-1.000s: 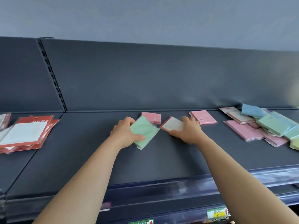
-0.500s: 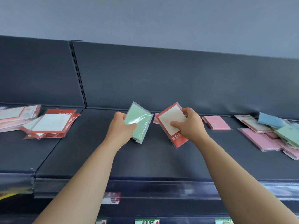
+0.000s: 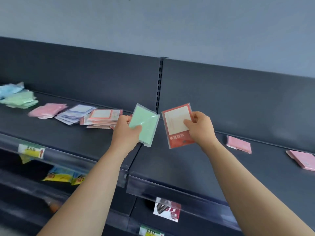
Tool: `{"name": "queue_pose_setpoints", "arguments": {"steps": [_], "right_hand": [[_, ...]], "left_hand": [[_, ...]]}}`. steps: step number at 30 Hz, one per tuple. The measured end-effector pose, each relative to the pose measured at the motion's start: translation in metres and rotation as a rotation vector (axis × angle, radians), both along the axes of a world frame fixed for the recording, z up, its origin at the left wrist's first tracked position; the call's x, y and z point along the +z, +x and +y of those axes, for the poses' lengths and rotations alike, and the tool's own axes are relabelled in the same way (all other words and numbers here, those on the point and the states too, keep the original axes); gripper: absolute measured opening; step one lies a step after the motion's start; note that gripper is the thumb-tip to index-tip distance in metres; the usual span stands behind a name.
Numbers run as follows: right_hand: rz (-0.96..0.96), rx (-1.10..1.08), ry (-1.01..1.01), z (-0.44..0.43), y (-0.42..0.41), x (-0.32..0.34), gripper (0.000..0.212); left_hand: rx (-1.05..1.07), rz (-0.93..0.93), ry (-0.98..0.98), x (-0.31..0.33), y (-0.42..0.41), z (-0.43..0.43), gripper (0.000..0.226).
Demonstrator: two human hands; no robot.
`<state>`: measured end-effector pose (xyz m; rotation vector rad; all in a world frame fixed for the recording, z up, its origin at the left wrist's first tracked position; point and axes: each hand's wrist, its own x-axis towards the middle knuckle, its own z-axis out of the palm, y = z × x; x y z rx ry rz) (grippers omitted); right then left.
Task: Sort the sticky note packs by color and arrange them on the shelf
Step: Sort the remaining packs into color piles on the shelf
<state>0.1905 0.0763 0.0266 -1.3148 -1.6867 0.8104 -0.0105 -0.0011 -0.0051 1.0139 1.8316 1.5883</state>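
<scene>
Hands: left hand point(image 3: 125, 132) pinches green pack point(image 3: 144, 124), right hand point(image 3: 199, 128) pinches red pack point(image 3: 177, 125) | both lifted above shelf point(image 3: 170, 160) | packs look light, thin, film-slick; grip edges firmly.

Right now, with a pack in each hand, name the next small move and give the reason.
Probably set the red-framed pack, pinched in the right hand, onto the red-framed pile on the shelf: that pile lies closest, just beyond the left hand. The green pack in the left hand belongs with the green pile much farther left, so it can follow.
</scene>
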Motion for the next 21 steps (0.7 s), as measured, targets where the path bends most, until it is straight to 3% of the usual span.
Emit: {"name": "queue_pose_setpoints", "arguments": {"steps": [12, 21], "right_hand": [[0.038, 0.095, -0.052, -0.046, -0.21, 0.008, 0.018], [0.017, 0.125, -0.097, -0.055, -0.318, 0.0, 0.02]], "left_hand": [[0.066, 0.065, -0.06, 0.006, -0.203, -0.062, 0.026], [0.12, 0.109, -0.085, 0.007, -0.308, -0.084, 0.025]]}}
